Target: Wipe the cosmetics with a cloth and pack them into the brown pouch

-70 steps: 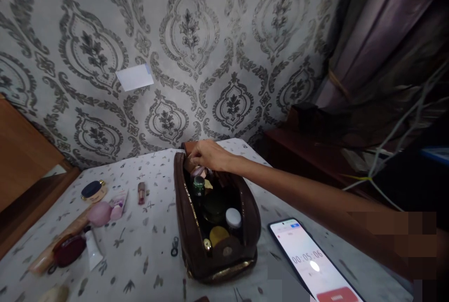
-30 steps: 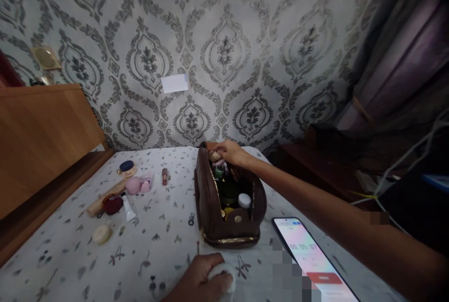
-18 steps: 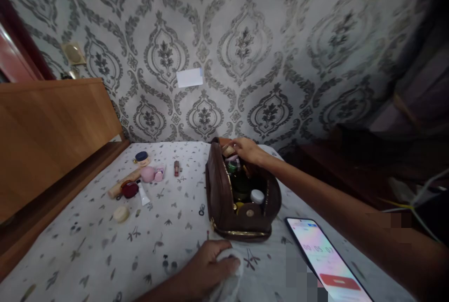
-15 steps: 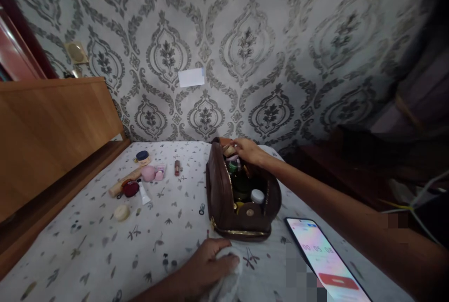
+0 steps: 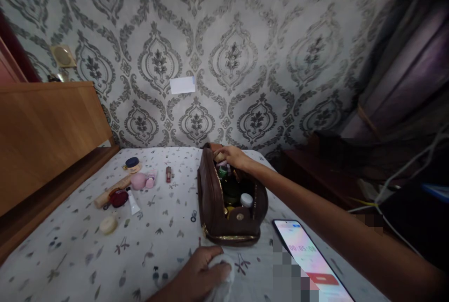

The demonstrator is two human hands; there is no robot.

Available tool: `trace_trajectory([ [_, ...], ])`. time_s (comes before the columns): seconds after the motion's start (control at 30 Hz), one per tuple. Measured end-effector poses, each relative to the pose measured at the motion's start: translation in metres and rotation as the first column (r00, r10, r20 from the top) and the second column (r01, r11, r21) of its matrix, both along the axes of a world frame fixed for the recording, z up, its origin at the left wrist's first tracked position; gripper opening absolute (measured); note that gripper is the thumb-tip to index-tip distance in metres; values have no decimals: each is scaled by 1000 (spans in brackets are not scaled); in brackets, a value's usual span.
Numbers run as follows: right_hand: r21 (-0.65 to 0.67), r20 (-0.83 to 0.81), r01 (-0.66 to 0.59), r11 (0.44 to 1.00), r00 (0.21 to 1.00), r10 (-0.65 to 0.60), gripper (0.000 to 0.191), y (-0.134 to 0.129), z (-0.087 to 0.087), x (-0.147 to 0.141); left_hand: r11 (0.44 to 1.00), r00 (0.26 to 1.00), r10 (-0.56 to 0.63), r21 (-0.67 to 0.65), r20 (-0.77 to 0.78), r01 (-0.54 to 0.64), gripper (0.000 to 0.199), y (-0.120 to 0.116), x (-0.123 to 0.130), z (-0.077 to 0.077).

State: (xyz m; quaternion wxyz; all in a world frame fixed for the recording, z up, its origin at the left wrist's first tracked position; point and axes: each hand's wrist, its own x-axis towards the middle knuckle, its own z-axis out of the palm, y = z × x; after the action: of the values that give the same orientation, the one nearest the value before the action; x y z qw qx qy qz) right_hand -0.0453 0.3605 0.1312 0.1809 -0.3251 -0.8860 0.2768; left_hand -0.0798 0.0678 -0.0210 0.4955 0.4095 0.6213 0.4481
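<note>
A brown makeup bag (image 5: 212,208) stands unzipped on the patterned white sheet, filled with several cosmetics. Inside it are a white-lidded jar (image 5: 246,200) and a green item (image 5: 222,171). My right hand (image 5: 235,157) reaches over the bag's far end, its fingers bent at a small beige item (image 5: 220,157) near the top. The fingertips are partly hidden there, so what they grip is unclear. In front of the bag, my left hand (image 5: 200,271) is closed on a crumpled white cloth (image 5: 224,277), which lies against the sheet.
Left of the bag lie a lipstick (image 5: 169,174), a dark-lidded jar (image 5: 133,165), a pink sponge (image 5: 138,180), a white tube (image 5: 133,202) and a round cream-coloured piece (image 5: 108,224). A phone (image 5: 312,255) showing a timer lies at the right. A wooden board (image 5: 52,138) borders the left.
The view has turned slightly right, so everything sits further left in the picture. Both hands keep nearly the same places relative to the bag.
</note>
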Motion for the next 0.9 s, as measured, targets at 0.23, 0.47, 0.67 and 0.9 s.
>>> trace_trajectory([
  [0.23,-57,-21,-14,998,1000,13,16,4,1,-3,998,1000,-11,-57,11,12,82,-2,-1,16],
  [0.47,-113,-65,-47,992,997,40,16,-2,6,2,998,998,-57,-5,15,57,69,0,0,33],
  [0.67,-112,-44,-20,993,999,15,19,-9,10,2,987,991,-131,89,-36,134,54,5,-7,57],
  [0.9,42,19,97,994,995,-98,21,-16,25,3,986,959,23,163,-283,24,45,5,-61,76],
])
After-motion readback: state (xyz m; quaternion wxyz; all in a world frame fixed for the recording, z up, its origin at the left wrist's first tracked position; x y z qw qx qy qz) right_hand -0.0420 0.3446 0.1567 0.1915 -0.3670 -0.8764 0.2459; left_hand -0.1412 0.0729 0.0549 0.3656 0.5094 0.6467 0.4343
